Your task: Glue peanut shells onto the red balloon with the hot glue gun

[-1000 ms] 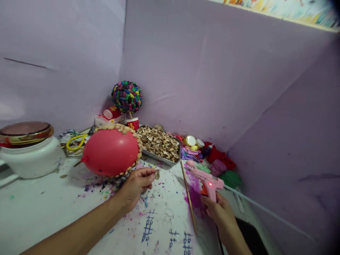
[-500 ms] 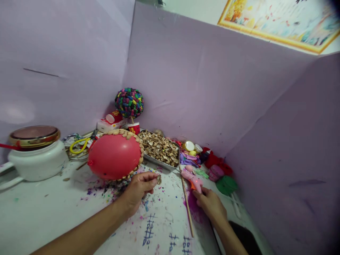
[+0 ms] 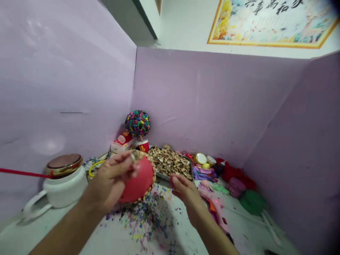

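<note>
My left hand (image 3: 107, 182) is raised in front of the red balloon (image 3: 142, 180), pinching a small nut shell (image 3: 135, 156) between thumb and fingertips; the shell is blurred. A band of pale shells (image 3: 153, 171) rings the balloon's edge, and my hand covers its left part. Just right of the balloon, my right hand (image 3: 187, 193) hovers with loosely bent fingers and seems to hold nothing. Behind its fingertips stands a metal tray (image 3: 163, 176) heaped with nut shells (image 3: 170, 161). The pink glue gun (image 3: 216, 202) lies on the table beside my right forearm, partly hidden by it.
A white pot-like jar (image 3: 65, 187) with a gold-rimmed lid stands at left. At the back is a ball of colourful pieces (image 3: 138, 123) on a stick in a red cup (image 3: 143, 146). Purple balloons (image 3: 204, 174) and a green fan-shaped thing (image 3: 252, 202) lie right. Coloured crumbs (image 3: 151, 216) litter the table.
My right hand has let go of the glue gun and moved left toward the balloon. My left hand has lifted the shell up in front of the balloon. The view has tilted upward.
</note>
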Available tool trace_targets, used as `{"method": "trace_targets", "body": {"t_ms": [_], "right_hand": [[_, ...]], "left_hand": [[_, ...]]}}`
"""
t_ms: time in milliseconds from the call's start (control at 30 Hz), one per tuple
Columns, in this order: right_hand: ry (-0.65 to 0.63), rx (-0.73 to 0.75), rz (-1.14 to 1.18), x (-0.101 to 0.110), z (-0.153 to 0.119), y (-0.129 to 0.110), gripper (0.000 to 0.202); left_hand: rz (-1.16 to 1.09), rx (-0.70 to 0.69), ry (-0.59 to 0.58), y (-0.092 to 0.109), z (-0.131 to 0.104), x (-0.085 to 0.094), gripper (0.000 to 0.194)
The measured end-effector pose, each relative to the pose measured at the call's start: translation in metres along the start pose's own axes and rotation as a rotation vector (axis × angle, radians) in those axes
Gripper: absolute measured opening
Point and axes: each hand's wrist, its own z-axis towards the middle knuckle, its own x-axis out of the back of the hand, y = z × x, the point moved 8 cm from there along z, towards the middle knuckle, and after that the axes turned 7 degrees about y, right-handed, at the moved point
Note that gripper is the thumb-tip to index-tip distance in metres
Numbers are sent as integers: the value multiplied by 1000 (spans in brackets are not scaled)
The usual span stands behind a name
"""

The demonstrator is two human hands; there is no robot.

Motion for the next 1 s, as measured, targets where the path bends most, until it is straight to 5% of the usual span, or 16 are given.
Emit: {"method": "trace_targets", "body": {"t_ms": [67, 167, 300, 533, 700, 1000], "right_hand": [[-38, -102, 102, -23, 0, 9, 43], [-106, -238, 226, -50, 1, 23, 40], [-216, -362, 384, -76, 5, 34, 42], [-360, -422, 539, -96, 2, 34, 44], [-306, -284, 611, -81, -20, 23, 39], [31, 23, 444, -8, -46, 34, 60]], "left_hand": [[-17, -112, 95, 29, 18, 23, 10], [-15, -177, 190, 44, 43, 53, 13], [-18, -151, 308, 31, 62, 82, 18], [-137, -19, 303, 10, 61, 87, 26], [-246, 38, 318, 5, 51, 92, 26], [-281, 181, 276, -34, 19, 74, 24]]}}
